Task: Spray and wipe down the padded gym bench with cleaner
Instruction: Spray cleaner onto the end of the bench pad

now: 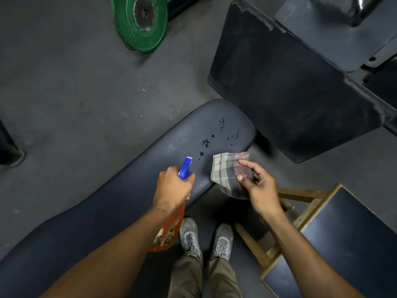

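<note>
- The grey gym floor (64, 82) is lying under everything, scuffed and speckled.
- The padded gym bench (107, 211) is running diagonally from lower left to upper centre, its dark rounded end sitting just short of a second, angled black pad (279, 93) on a metal frame (335, 39).
- A wooden-framed stool (343, 233) with a dark top is standing at lower right, beside the person's legs.
- A green weight plate (139, 22) is leaning near the top edge, well apart from the bench.
- The left hand (174, 188) is reaching over the bench's near edge, forearm stretched forward, fingers curling tightly round the neck of the spray bottle (169, 231); its blue nozzle (185, 168) is pointing toward the bench end, and the orange body is hanging below the wrist.
- The right hand (255, 183) is hovering just past the bench's edge, wrist bent, thumb and fingertips pinching a checked cloth (227, 171) that is drooping from them, one corner overlapping the bench edge.
- Two grey shoes (206, 237) are standing between bench and stool.
- Dark spray droplets (214, 136) are dotting the pad near its rounded end, just ahead of the nozzle.
</note>
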Action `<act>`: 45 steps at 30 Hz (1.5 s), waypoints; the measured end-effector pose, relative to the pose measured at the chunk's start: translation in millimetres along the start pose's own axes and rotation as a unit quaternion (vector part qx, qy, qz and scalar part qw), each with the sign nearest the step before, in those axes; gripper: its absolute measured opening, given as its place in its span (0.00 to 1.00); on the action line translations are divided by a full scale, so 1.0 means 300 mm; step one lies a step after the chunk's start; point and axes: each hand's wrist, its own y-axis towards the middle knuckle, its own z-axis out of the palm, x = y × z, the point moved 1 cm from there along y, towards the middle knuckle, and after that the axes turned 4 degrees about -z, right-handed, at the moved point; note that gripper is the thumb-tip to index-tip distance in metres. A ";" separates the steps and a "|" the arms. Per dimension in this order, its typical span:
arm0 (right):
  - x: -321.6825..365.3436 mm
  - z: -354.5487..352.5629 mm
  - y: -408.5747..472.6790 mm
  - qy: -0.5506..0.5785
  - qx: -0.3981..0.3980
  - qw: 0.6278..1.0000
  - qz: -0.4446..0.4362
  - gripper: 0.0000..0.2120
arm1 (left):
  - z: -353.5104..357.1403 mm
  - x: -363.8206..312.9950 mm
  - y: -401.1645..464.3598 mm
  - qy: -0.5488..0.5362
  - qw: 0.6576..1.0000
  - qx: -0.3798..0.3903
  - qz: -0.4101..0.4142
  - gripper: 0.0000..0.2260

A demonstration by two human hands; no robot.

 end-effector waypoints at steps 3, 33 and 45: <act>0.007 0.035 0.022 -0.003 0.010 1.000 -0.018 0.20 | -0.019 0.031 0.013 0.006 1.000 -0.016 0.005 0.13; -0.099 0.056 -0.067 -0.030 0.091 0.995 -0.020 0.21 | -0.063 0.160 -0.016 -0.092 0.989 -0.105 -0.039 0.15; -0.094 0.166 -0.093 -0.040 0.113 0.992 -0.032 0.22 | -0.136 0.365 -0.074 -0.102 0.986 -0.106 -0.082 0.16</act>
